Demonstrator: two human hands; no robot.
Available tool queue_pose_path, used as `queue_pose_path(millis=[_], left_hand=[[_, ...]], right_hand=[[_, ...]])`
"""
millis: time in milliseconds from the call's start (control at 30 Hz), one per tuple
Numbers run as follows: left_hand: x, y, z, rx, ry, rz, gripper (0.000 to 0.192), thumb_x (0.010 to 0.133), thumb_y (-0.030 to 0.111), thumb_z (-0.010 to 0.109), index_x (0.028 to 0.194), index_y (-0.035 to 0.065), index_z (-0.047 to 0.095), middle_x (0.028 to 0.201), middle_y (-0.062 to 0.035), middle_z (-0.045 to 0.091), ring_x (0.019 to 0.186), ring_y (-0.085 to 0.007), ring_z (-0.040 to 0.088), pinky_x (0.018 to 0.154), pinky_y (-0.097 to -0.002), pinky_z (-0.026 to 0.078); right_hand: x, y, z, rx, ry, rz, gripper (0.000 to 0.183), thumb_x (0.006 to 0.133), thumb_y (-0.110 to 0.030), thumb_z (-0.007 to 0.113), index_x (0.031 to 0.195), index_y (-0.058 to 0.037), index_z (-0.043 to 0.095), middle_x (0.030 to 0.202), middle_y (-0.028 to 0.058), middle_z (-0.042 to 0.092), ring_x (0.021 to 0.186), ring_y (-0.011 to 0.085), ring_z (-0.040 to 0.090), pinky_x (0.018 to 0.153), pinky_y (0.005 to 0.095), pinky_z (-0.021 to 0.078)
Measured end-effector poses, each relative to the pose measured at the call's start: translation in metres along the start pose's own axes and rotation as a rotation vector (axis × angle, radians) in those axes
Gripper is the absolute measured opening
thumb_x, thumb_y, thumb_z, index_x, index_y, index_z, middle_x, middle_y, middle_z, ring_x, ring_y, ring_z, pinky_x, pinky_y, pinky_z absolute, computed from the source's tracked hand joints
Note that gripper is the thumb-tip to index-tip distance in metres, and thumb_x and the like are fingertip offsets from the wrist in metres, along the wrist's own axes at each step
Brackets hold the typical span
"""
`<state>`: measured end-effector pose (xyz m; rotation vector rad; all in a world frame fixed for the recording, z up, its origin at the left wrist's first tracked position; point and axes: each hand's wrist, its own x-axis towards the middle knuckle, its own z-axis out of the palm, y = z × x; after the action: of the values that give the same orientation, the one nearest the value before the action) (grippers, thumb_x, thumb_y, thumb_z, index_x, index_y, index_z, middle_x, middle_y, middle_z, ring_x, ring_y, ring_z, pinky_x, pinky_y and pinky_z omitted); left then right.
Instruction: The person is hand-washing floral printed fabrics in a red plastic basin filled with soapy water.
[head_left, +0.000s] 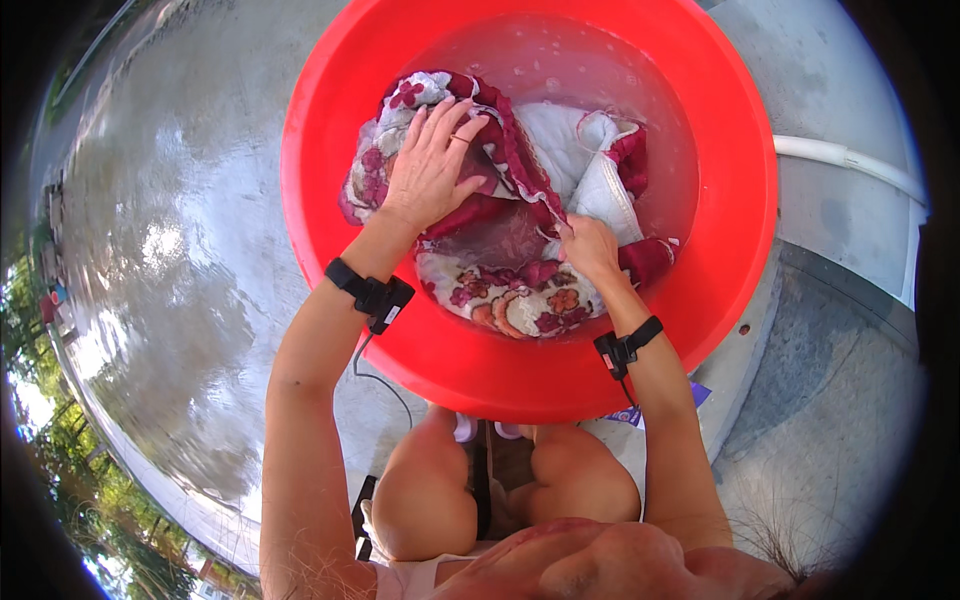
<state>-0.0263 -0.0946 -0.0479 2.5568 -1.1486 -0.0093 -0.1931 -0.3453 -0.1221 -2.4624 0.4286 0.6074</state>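
Observation:
A large red plastic tub (712, 300) holds cloudy water with a soaked, padded floral cloth (517, 292) in maroon, white and orange. Part of it lies bunched at the tub's left, and its plain white underside shows at the right. My left hand (435, 161), a ring on one finger, rests palm down with fingers spread on the bunched part. My right hand (589, 244) pinches the cloth's maroon edge near the middle of the tub; its fingertips are partly hidden. Both wrists wear black straps with small devices and cables.
A white pipe (847, 159) runs from beside the tub to the right. Wet concrete ground (180, 247) lies at the left, with a raised concrete edge at the right. A purple packet (699, 393) lies under the tub's near right side. My knees are close to the tub's near rim.

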Motion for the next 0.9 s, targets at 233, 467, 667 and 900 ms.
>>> queue_pose_path(millis=[233,467,667,900], left_hand=[[0.003,0.001,0.025,0.014,-0.226,-0.068,0.113,0.068,0.049,0.089,0.161,0.0212,0.031,0.165,-0.0102,0.031,0.155,-0.0301,0.027,0.127,-0.0562,0.018],[0.054,0.042,0.051,0.037,-0.284,0.351,0.101,0.069,0.047,0.089,0.155,0.0277,0.041,0.158,-0.0039,0.045,0.153,-0.0251,0.031,0.127,-0.0539,0.018],[0.068,0.065,0.057,0.067,-0.479,0.213,0.042,0.070,0.026,0.087,0.104,0.0112,0.066,0.088,-0.0091,0.074,0.090,-0.0317,0.073,0.077,-0.0443,0.056],[0.067,0.062,-0.001,0.097,-0.567,0.228,0.033,0.075,0.022,0.083,0.100,0.0105,0.066,0.084,-0.0115,0.073,0.085,-0.0334,0.074,0.072,-0.0471,0.056]], right_hand=[[-0.015,-0.008,-0.062,0.239,-0.031,0.080,0.032,0.096,-0.029,0.061,0.076,-0.0069,0.071,0.059,0.0072,0.066,0.060,0.0251,0.067,0.063,0.0418,0.0496],[-0.015,-0.025,-0.070,0.230,0.102,-0.032,0.026,0.093,-0.026,0.062,0.080,-0.0050,0.070,0.065,0.0149,0.067,0.067,0.0378,0.068,0.066,0.0502,0.0500],[-0.044,-0.012,-0.064,-0.010,0.277,-0.303,0.041,0.085,-0.033,0.077,0.114,-0.0058,0.067,0.105,0.0128,0.071,0.090,0.0369,0.069,0.076,0.0489,0.0540],[-0.080,0.016,-0.081,-0.227,0.046,-0.342,0.063,0.071,-0.036,0.088,0.125,-0.0166,0.062,0.141,0.0023,0.051,0.103,0.0299,0.063,0.077,0.0460,0.0575]])
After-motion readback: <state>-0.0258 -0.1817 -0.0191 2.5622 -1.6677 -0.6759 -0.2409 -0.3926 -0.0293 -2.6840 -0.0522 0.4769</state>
